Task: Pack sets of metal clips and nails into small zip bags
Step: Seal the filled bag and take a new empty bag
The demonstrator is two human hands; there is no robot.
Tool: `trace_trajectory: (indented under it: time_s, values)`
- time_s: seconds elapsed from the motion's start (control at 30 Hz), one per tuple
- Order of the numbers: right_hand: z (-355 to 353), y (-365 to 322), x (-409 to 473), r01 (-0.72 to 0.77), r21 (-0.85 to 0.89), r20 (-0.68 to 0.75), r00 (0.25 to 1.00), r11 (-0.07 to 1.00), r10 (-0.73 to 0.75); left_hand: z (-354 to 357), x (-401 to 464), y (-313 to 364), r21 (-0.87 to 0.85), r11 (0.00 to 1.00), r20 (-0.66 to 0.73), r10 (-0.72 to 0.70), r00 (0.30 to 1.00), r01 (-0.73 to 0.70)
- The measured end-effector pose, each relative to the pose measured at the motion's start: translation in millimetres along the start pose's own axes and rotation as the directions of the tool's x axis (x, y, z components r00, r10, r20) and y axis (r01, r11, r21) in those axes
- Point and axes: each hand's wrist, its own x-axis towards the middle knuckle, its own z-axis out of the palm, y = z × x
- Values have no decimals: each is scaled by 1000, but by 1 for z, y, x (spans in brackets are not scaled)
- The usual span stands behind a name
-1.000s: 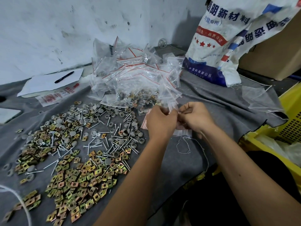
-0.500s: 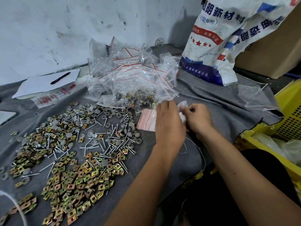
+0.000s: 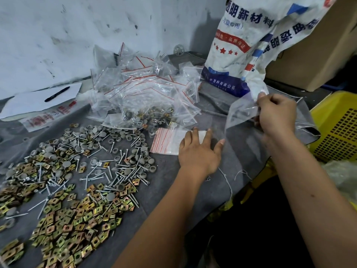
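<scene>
Fingers of left hand (image 3: 199, 151) spread flat on empty zip bags (image 3: 170, 140); right hand (image 3: 277, 115) pinches what looks like clear plastic sheet (image 3: 241, 111).

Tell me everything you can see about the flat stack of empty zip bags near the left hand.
The stack of zip bags is small, clear plastic with thin red zip lines, fanned slightly. It lies flat on the grey cloth, just below the heap of filled bags. The left hand rests open on its right edge, fingers straight.
</scene>
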Motion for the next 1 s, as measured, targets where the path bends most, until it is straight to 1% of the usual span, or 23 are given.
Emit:
trace_trajectory:
  time_s: [0.07, 0.1, 0.13, 0.17, 0.2, 0.23, 0.27, 0.3, 0.33, 0.4, 0.47, 0.5, 0.53, 0.6, 0.63, 0.67, 0.7, 0.73, 0.77, 0.8, 0.87, 0.97, 1.0]
  values:
    - [3, -13, -6, -31, 116, 133, 991, 993, 15, -11, 0, 2, -178, 984, -59, -2, 998, -9]
    - [6, -20, -12, -44, 153, 222, 975, 987, 9, -17, -1, 1, -334, 942, -143, -27, 989, -23]
    - [10, -26, -20, -53, 183, 317, 948, 982, -8, -25, -5, 1, -524, 851, -214, -92, 973, -35]
    - [16, -31, -28, -57, 206, 413, 910, 977, -34, -34, -10, -2, -722, 690, -223, -177, 959, -41]
    - [22, -36, -36, -54, 229, 492, 868, 972, -67, -44, -16, -4, -885, 464, -169, -230, 959, -45]
    - [31, -40, -47, -47, 249, 553, 827, 967, -103, -54, -20, -10, -980, 196, -76, -240, 968, -29]
    - [40, -44, -57, -38, 280, 588, 797, 959, -140, -64, -24, -15, -997, -75, 11, -206, 978, -5]
    - [49, -48, -67, -31, 321, 607, 774, 947, -180, -73, -27, -23, -961, -277, 62, -169, 984, 13]
    - [63, -52, -80, -28, 360, 622, 752, 932, -218, -81, -31, -35, -917, -398, 69, -153, 986, 3]
    - [88, -60, -103, -23, 421, 626, 731, 907, -272, -97, -45, -61, -875, -476, 12, -211, 977, -92]
    - [111, -62, -122, 14, 440, 618, 720, 898, -314, -113, -62, -93, -878, -421, -73, -351, 934, -227]
    - [125, -62, -132, 44, 436, 622, 707, 899, -336, -120, -74, -113, -889, -355, -127, -416, 900, -290]
    - [137, -60, -140, 77, 431, 628, 690, 899, -360, -127, -86, -132, -912, -236, -192, -478, 857, -336]
    - [165, -52, -158, 108, 407, 687, 617, 907, -382, -137, -112, -174, -915, 163, -391, -589, 707, -370]
    - [177, -49, -165, 96, 374, 741, 567, 922, -360, -140, -123, -192, -868, 358, -496, -594, 633, -344]
    - [191, -45, -174, 71, 317, 813, 494, 946, -309, -143, -134, -212, -808, 512, -577, -587, 567, -291]
    - [201, -42, -180, 39, 249, 880, 408, 968, -243, -144, -142, -227, -753, 615, -631, -577, 518, -233]
    - [214, -38, -189, 20, 192, 931, 313, 981, -189, -145, -149, -243, -710, 682, -670, -577, 468, -176]
    - [224, -35, -195, 24, 157, 955, 249, 987, -158, -145, -154, -255, -675, 726, -699, -572, 430, -131]
    - [231, -32, -199, 49, 148, 961, 228, 988, -156, -143, -156, -262, -646, 757, -719, -565, 405, -92]
    - [246, -26, -211, 138, 161, 951, 242, 977, -191, -137, -161, -275, -576, 818, -762, -539, 358, 5]
    - [259, -12, -220, 283, 187, 903, 328, 941, -278, -121, -158, -277, -321, 902, -875, -399, 274, 287]
    - [261, -7, -221, 305, 201, 886, 348, 931, -306, -117, -154, -274, -278, 913, -895, -359, 266, 297]
